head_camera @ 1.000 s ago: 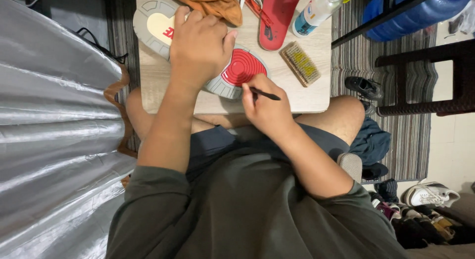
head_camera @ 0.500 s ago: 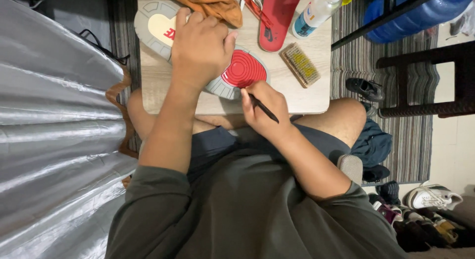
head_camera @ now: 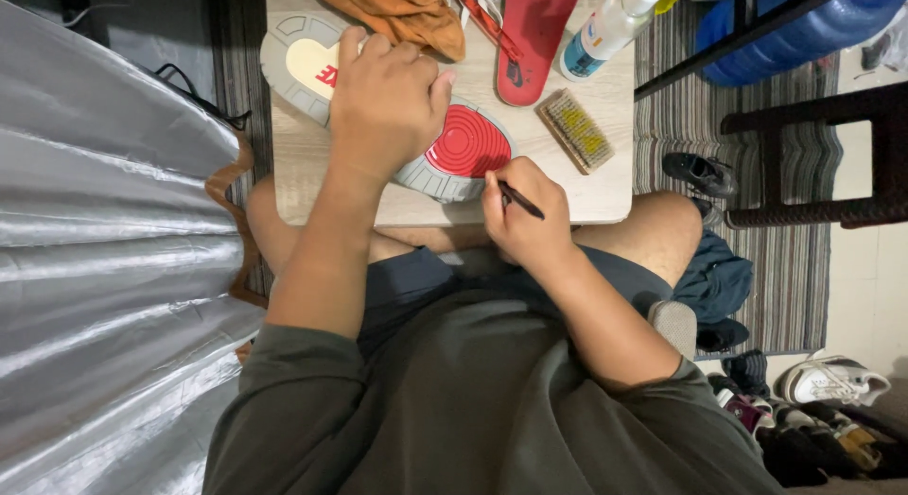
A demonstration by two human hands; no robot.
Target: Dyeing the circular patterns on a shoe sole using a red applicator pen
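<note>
A sneaker lies sole up [head_camera: 445, 159] on a small wooden table [head_camera: 586, 192], its sole grey with a red ringed patch. My left hand [head_camera: 383, 103] presses down on the middle of the sole. My right hand [head_camera: 525, 221] grips a thin black tool [head_camera: 518, 200] like a pen, with its tip at the near edge of the sole by the red patch.
On the table lie an orange cloth [head_camera: 397, 13], a red insole [head_camera: 530, 36], a wooden brush [head_camera: 577, 131] and a spray bottle [head_camera: 610, 27]. A silver sheet [head_camera: 104, 268] hangs at left. Dark chair legs [head_camera: 813, 164], a blue water jug [head_camera: 794, 36] and several shoes [head_camera: 813, 410] are at right.
My right hand has shifted slightly along the sole's near edge, and the black tool changed its angle. My left hand stays pressed on the sneaker.
</note>
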